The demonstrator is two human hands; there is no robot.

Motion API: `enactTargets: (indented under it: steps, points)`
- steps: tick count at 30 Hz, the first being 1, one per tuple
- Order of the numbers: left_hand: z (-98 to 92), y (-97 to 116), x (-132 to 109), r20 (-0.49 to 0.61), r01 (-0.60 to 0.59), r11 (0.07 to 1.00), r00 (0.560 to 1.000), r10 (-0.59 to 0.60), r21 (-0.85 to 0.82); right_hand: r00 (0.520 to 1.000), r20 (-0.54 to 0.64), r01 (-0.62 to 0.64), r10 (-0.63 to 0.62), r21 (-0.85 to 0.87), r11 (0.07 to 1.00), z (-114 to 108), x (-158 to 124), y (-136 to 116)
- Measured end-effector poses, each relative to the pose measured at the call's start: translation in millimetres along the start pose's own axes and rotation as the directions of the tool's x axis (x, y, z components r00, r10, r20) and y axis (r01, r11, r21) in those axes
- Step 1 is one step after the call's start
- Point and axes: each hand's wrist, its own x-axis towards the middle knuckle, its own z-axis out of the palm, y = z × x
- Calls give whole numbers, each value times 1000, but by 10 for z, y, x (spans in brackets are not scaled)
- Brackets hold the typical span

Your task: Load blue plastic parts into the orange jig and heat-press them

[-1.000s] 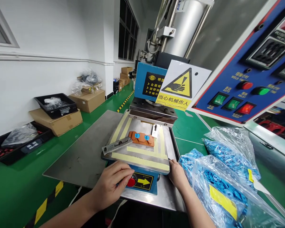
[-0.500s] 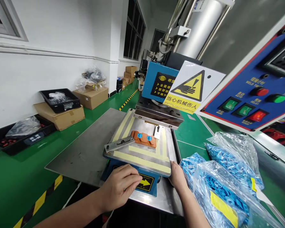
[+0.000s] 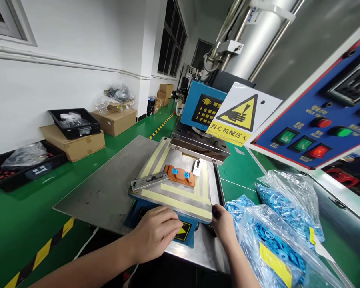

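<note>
My left hand (image 3: 159, 234) is in front of the blue machine base (image 3: 187, 236), fingers curled together over part of its black-and-yellow arrow label (image 3: 183, 232). Whatever is inside those fingers is hidden. At the base's right side, my right hand (image 3: 224, 225) is closed, its curled fingertips by a small dark spot beside the plate's edge. On the taped metal plate (image 3: 174, 204) lies an orange fixture (image 3: 180, 181) with two small blue parts (image 3: 175, 171) in it. A metal bar (image 3: 148, 181) touches its left end, and a short metal block (image 3: 197, 168) stands at its right.
Above the fixture hangs the press head (image 3: 199, 148). A warning card (image 3: 243, 114) and a control panel (image 3: 318, 124) with lit switches jut in from the right. Bags of blue parts (image 3: 276, 240) lie at right. Cartons (image 3: 75, 142) and black trays (image 3: 30, 170) line the left wall.
The view has shifted slightly. My right hand has turned a little, and a dark spot now shows by its fingertips. My left hand stays curled; fixture and blue parts look the same.
</note>
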Motion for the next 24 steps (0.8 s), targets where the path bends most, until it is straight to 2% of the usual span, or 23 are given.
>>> enactTargets:
  steps: [3, 5, 7, 9, 11, 13, 15, 17, 24]
  points:
    - [45, 5, 33, -11, 18, 1000, 1000, -18, 9, 981, -156, -74, 111, 227, 971, -91, 0, 52]
    - [87, 7, 67, -27, 30, 1000, 999, -29, 5, 952, -211, -102, 222, 467, 879, -199, 8, 31]
    - [137, 17, 129, -49, 43, 999, 998, -43, -11, 929, -178, -94, 324, 733, 674, -325, 0, -70]
    - [188, 41, 228, -82, 67, 997, 994, -70, -44, 932, -59, -94, 358, 914, 394, -435, -42, -253]
    - [237, 75, 353, -111, 88, 991, 989, -99, -101, 947, 105, -159, 303, 974, 159, -500, -119, -484]
    - [283, 108, 476, -122, 108, 979, 984, -130, -171, 952, 233, -242, 199, 970, 23, -512, -212, -706]
    - [328, 128, 565, -112, 129, 961, 981, -161, -244, 952, 291, -290, 98, 957, -28, -491, -293, -871]
    - [371, 130, 603, -104, 145, 944, 978, -182, -296, 952, 304, -303, 33, 953, -33, -460, -342, -960]
    - [443, 56, 519, -105, 145, 920, 975, -195, -365, 967, 251, -251, -38, 968, 5, -424, -355, -963]
